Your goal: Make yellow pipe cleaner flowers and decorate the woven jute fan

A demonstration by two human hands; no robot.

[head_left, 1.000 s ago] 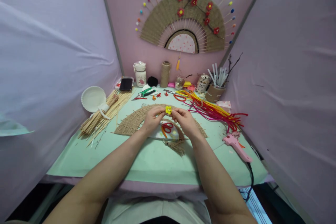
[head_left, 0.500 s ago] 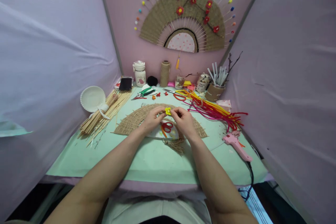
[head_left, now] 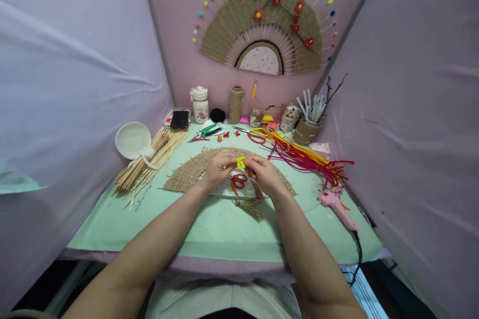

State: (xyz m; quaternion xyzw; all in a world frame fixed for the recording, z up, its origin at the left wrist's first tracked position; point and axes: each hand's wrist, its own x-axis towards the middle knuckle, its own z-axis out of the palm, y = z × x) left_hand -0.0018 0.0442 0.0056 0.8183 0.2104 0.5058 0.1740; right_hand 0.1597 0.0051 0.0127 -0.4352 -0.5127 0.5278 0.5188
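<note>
Head view: over the last second the left hand (head_left: 216,168) and right hand (head_left: 265,174) have sunk a little toward the woven fan (head_left: 185,178) on the tabletop (head_left: 209,229), and the yellow flower (head_left: 240,162) has come down with them. It has not been laid down or passed over. Both hands still pinch it between thumb and fingertips, so the fingerwork on it looks to be going on.

The flower sits between the two hands, at the left hand's 3 o'clock and the right hand's 9 o'clock, touching the fingertips of both. It is held just above the fan, with the red scissors (head_left: 238,181) lying close at its 6 o'clock.

A bundle of pipe cleaners (head_left: 310,159) lies at the hands' 2 o'clock, and a pink glue gun (head_left: 337,205) at 4 o'clock.
</note>
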